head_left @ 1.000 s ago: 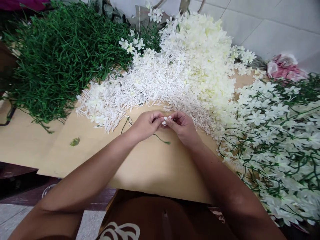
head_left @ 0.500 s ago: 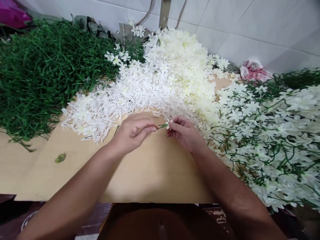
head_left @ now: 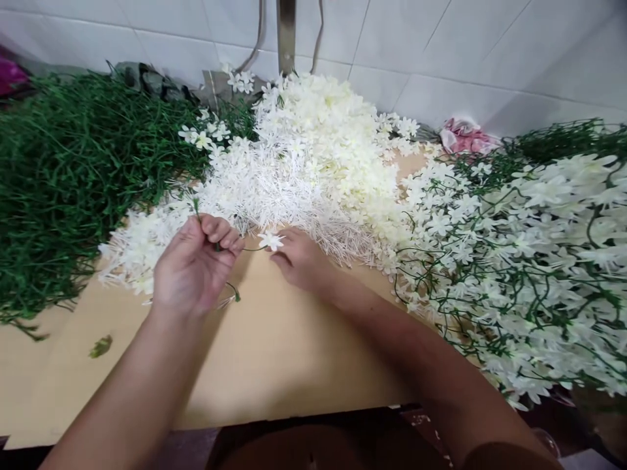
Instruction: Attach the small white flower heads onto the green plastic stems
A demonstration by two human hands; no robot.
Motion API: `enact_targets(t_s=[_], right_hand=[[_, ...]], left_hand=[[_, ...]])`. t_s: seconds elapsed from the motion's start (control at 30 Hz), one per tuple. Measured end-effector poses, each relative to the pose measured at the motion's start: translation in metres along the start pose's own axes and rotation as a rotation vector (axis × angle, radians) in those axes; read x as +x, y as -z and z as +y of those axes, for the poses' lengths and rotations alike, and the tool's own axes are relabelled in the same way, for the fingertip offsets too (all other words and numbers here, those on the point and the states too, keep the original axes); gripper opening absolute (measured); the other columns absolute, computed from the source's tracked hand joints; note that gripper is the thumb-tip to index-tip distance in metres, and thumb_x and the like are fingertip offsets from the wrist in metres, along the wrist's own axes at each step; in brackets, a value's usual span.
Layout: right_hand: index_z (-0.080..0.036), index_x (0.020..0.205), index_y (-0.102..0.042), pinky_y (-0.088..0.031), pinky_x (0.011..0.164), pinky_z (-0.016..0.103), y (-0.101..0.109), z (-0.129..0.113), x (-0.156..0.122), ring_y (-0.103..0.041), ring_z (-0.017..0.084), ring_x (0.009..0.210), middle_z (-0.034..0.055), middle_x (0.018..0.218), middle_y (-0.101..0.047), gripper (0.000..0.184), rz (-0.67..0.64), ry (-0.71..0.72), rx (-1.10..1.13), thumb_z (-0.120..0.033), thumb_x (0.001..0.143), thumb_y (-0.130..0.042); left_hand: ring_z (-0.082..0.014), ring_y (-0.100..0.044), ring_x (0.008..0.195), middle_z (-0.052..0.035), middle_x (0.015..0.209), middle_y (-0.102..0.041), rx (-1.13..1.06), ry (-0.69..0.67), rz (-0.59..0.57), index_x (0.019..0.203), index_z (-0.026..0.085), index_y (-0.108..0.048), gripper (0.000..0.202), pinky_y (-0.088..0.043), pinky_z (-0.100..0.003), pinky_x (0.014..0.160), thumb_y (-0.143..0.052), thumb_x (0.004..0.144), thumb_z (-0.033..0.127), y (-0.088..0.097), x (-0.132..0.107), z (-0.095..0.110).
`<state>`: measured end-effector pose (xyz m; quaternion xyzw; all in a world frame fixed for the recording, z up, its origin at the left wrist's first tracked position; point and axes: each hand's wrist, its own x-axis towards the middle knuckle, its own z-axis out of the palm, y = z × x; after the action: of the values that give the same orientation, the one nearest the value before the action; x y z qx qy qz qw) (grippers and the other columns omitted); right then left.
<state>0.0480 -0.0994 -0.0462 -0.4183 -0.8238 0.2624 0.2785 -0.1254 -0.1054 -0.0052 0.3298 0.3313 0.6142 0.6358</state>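
Note:
My left hand (head_left: 198, 261) is raised palm up over the board, its fingers curled round a green plastic stem (head_left: 196, 207). The stem's tip pokes up above the thumb. Thin branches run out below the fingers, one with a bare green end (head_left: 237, 296). Another branch leads right to a white artificial flower (head_left: 271, 240). At that flower are the bent fingers of my right hand (head_left: 304, 261), thumb and forefinger at its edge; the fingertips are partly hidden. Behind both hands lies a heap of thin white stick-like pieces (head_left: 289, 189).
Loose cream-white blossoms (head_left: 337, 124) are heaped against the tiled wall. To the left lies a large pile of green stems (head_left: 93, 150); to the right, flowered stems (head_left: 529, 261). A small yellowish-green scrap (head_left: 100, 346) rests on the cardboard (head_left: 274, 365). A pink-and-white cloth (head_left: 467, 136) is behind.
My left hand has turned palm up and lifted with the stem, moving left. My right hand has moved left too, still at the white flower. The whole view has shifted somewhat.

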Motion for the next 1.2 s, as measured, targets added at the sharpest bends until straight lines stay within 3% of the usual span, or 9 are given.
enact_targets(t_s=[0.17,0.23,0.33,0.53,0.73,0.87,0.97,1.13,1.2], right_hand=[[-0.016,0.093,-0.064,-0.049,0.084,0.036,0.042,0.016,0.005,-0.058,0.020,0.089,0.0103,0.097,-0.066,0.015,0.205,-0.150,-0.077,-0.012,0.089,-0.050],[-0.016,0.095,-0.063,-0.048,0.084,0.038,0.057,0.023,0.007,-0.057,0.022,0.089,0.0107,0.096,-0.064,0.010,0.277,-0.242,-0.174,-0.017,0.086,-0.059],[-0.016,0.093,-0.064,-0.045,0.087,0.044,0.069,0.030,0.012,-0.053,0.029,0.097,0.0124,0.095,-0.061,0.023,0.271,-0.373,-0.400,-0.021,0.073,-0.077],[-0.017,0.081,-0.063,-0.046,0.081,0.040,0.068,0.033,0.012,-0.055,0.025,0.092,0.0122,0.093,-0.061,0.011,0.148,-0.399,-0.454,-0.008,0.082,-0.056],[-0.019,0.078,-0.058,-0.044,0.074,0.034,0.080,0.039,0.003,-0.051,0.015,0.072,0.0047,0.084,-0.059,0.010,0.293,-0.427,-0.192,-0.010,0.079,-0.061],[-0.018,0.080,-0.059,-0.042,0.071,0.033,0.083,0.039,-0.002,-0.050,0.015,0.069,0.0046,0.085,-0.058,0.016,0.185,-0.503,-0.209,-0.017,0.073,-0.073],[-0.019,0.073,-0.059,-0.041,0.071,0.033,0.083,0.036,-0.003,-0.052,0.017,0.072,0.0048,0.081,-0.059,0.011,0.118,-0.499,-0.261,-0.012,0.076,-0.067],[-0.020,0.069,-0.053,-0.040,0.071,0.033,0.088,0.035,-0.003,-0.051,0.017,0.070,0.0030,0.074,-0.058,0.016,0.232,-0.450,-0.196,-0.009,0.079,-0.059],[-0.021,0.069,-0.050,-0.041,0.070,0.034,0.089,0.038,-0.004,-0.050,0.016,0.068,0.0018,0.072,-0.057,0.016,0.291,-0.432,-0.129,-0.011,0.079,-0.058]], left_hand=[[-0.0099,-0.039,0.061,0.0026,0.064,-0.035,0.116,0.073,-0.049,0.061,0.019,-0.044,0.045,-0.043,-0.024,0.057,-0.080,0.070,0.044,-0.008,-0.008,-0.008],[-0.0104,-0.045,0.062,0.0025,0.063,-0.041,0.191,0.138,-0.126,0.062,0.019,-0.048,0.044,-0.045,-0.025,0.061,-0.081,0.068,0.048,-0.011,-0.012,-0.016],[-0.0124,-0.052,0.066,0.0009,0.065,-0.052,0.467,0.199,-0.262,0.069,0.019,-0.056,0.038,-0.045,-0.027,0.067,-0.074,0.075,0.051,-0.009,-0.015,-0.027],[-0.0167,-0.055,0.070,-0.0026,0.072,-0.059,1.173,-0.068,-0.473,0.073,0.019,-0.064,0.021,-0.040,-0.030,0.067,-0.054,0.087,0.033,0.002,-0.008,-0.036],[-0.0229,-0.061,0.087,-0.0055,0.090,-0.068,1.322,-0.267,-0.247,0.089,0.023,-0.069,0.016,-0.044,-0.034,0.079,-0.055,0.085,0.029,0.002,0.000,-0.023],[-0.0220,-0.060,0.082,-0.0051,0.086,-0.067,1.394,-0.341,-0.186,0.086,0.022,-0.071,0.015,-0.043,-0.032,0.076,-0.057,0.083,0.028,-0.007,0.017,-0.015],[-0.0214,-0.058,0.080,-0.0053,0.085,-0.066,1.416,-0.373,-0.197,0.087,0.022,-0.072,0.013,-0.042,-0.033,0.077,-0.061,0.080,0.023,-0.028,0.047,-0.020],[-0.0255,-0.057,0.097,-0.0098,0.099,-0.063,1.501,-0.422,-0.151,0.103,0.020,-0.072,0.026,-0.041,-0.039,0.088,-0.062,0.081,0.013,-0.081,0.107,-0.044],[-0.0289,-0.056,0.105,-0.0117,0.104,-0.062,1.559,-0.428,-0.126,0.100,0.019,-0.072,0.025,-0.039,-0.043,0.093,-0.062,0.079,0.009,-0.095,0.124,-0.053]])
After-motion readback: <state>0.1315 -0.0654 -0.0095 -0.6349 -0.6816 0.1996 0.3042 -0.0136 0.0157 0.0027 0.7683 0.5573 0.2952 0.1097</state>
